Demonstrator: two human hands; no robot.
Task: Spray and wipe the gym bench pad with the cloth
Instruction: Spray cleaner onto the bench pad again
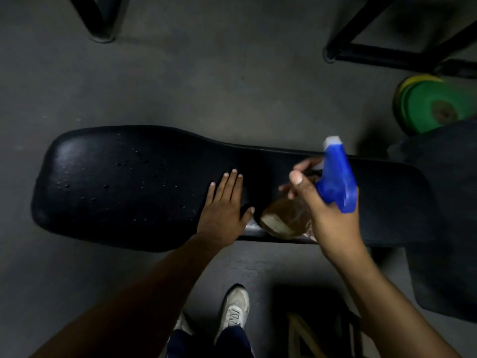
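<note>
Black bench pad (134,187) is laid lengthwise across the grey floor (180,73), droplets seen on its wide end. Green weight plate (433,107) is stood at upper right. Left hand (223,205) is pressed flat on the pad, fingers (229,182) spread. Spray bottle (333,182) is gripped by right hand (327,215) above the pad's narrow part. Cloth not seen.

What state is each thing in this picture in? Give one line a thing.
Black padded gym bench pad: droplets on wide end, not yet wiped.
Clear spray bottle with blue trigger head: lifted, tilted, amber liquid inside.
Right hand: gripping the bottle.
Left hand: flat on the pad, open.
Green weight plate: on edge.
</note>
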